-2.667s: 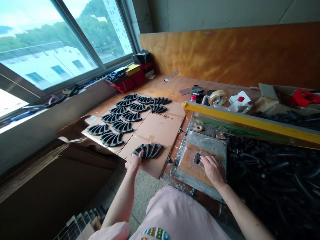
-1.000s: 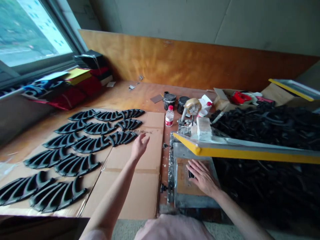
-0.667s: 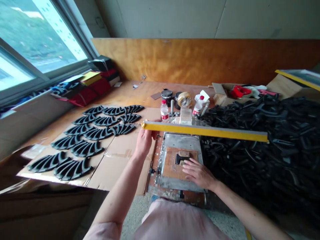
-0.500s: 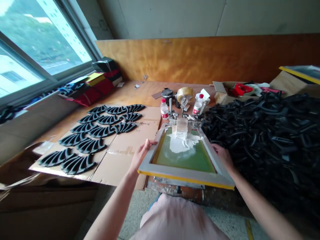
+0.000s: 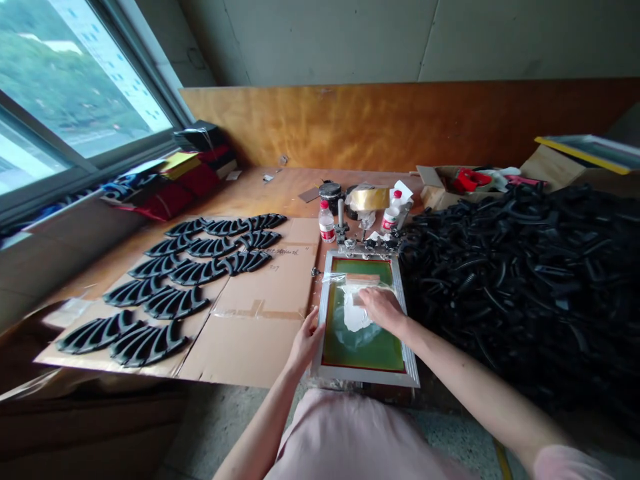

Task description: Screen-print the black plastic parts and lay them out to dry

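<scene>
The screen printing frame point(image 5: 367, 377), with green mesh and a silver rim, lies low and flat on the bench, its far end at a row of metal clamps point(image 5: 370, 248). My left hand point(image 5: 306, 340) grips the frame's left edge near its front corner. Over the mesh, my right hand point(image 5: 383, 308) is closed on a squeegee point(image 5: 363, 279) with a wooden top edge. White ink point(image 5: 356, 321) lies in a patch on the mesh under and in front of the squeegee. Whatever is beneath the frame is hidden.
Rows of black fan-shaped plastic parts point(image 5: 173, 300) lie on flat cardboard point(image 5: 250, 347) at left. A large heap of black parts point(image 5: 500, 280) borders the frame on the right. Behind the clamps stand two bottles point(image 5: 327, 223), a black tub point(image 5: 331, 193) and a tape roll point(image 5: 369, 198).
The frame's raised front edge has come down flat. My right hand has left its right side and taken hold of the squeegee. My left hand stays at the left edge, now lower.
</scene>
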Available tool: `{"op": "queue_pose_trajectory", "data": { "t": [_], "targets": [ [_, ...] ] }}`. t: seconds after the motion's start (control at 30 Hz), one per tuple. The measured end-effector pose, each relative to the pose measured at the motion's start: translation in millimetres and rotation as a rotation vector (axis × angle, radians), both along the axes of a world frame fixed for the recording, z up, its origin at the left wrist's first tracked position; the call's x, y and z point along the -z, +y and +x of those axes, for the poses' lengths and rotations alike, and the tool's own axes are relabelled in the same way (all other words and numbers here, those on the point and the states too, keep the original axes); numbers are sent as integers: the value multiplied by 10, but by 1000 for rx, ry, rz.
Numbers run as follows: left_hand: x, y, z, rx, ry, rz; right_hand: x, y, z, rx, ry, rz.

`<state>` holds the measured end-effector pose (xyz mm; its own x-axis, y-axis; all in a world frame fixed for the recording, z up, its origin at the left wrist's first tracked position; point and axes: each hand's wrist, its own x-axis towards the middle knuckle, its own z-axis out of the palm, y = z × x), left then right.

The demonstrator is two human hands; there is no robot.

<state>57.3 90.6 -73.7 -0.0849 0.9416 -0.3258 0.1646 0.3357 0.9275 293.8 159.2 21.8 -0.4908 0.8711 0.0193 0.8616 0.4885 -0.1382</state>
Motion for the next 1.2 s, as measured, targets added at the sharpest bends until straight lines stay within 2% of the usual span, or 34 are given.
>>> {"op": "queue_pose_trajectory", "data": {
  "t": [0.1,0.2,0.27,0.37,0.43,0.5,0.57,0.63,0.7,0.77,0.87,0.93,1.0,1.07,1.13,1.2],
  "targets": [
    [20,-5,-13,-2,-15,-2,-11,-278,137,-184,-8,-23],
    [16,-7,-9,-7,-41,9,-102,-313,231,-313,-3,-89],
    [-3,-8,-5,-10,-58,17,-131,-247,231,-280,26,-85],
    [-41,-10,0,-11,-73,17,-52,-235,185,-172,55,31],
    [-63,-11,6,-10,-74,7,45,-337,177,-192,42,72],
    [-86,-10,17,-11,-73,-1,104,-451,189,-265,30,49],
    [-128,-8,27,-19,-69,-7,80,-468,184,-290,45,16],
    [-214,-11,30,-22,-71,-14,-31,-328,134,-231,95,15],
    [-363,-21,17,-15,-96,-25,-209,-60,77,-113,139,53],
    [-579,-31,-9,3,-169,-42,-417,251,107,19,159,110],
    [-992,16,-37,-17,-299,-32,-663,602,448,256,278,233],
    [-1298,142,-18,-66,-356,79,-682,678,782,468,391,268],
    [-1606,355,40,-104,-413,255,-541,612,1025,639,407,179],
    [-1889,608,121,-85,-480,384,-265,431,1061,667,359,28],
    [-2097,804,210,-53,-509,432,55,196,897,532,301,-77],
    [-2158,847,308,-96,-514,464,307,-16,635,336,174,-100]
  ]
}}
